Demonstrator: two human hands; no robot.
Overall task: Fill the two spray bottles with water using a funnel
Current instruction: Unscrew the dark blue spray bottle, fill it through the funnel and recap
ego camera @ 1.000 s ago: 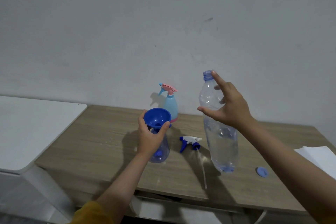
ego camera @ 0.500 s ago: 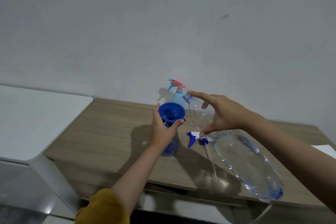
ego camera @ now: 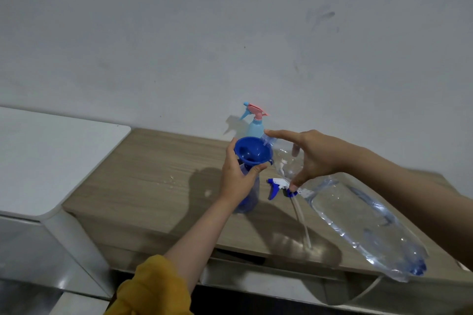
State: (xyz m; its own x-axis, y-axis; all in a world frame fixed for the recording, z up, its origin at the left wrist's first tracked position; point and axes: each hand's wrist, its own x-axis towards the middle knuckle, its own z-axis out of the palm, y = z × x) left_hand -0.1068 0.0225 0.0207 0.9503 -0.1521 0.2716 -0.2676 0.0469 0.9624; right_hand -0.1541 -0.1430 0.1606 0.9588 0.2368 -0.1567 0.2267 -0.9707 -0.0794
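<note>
No readable labels or writing on anything. Wood-grain surface (ego camera: 158, 174) against a plain grey wall, a few water drops on it. Left hand (ego camera: 236, 176) grip wraps the blue spray bottle (ego camera: 249, 197) neck, blue funnel (ego camera: 252, 151) seated on top. Right hand (ego camera: 314, 155) grip spread wide around the clear water bottle (ego camera: 358, 222), tilted, mouth at funnel rim. Detached sprayer head (ego camera: 277, 185) lies beside; light-blue spray bottle (ego camera: 256, 123) upright behind.

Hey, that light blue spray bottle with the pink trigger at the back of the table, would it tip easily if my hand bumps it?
Probably yes. The light blue spray bottle with the pink trigger stands upright, tall and narrow, its trigger head on top. It looks like light plastic; how full it is can't be seen. The right hand pours nearby.
</note>
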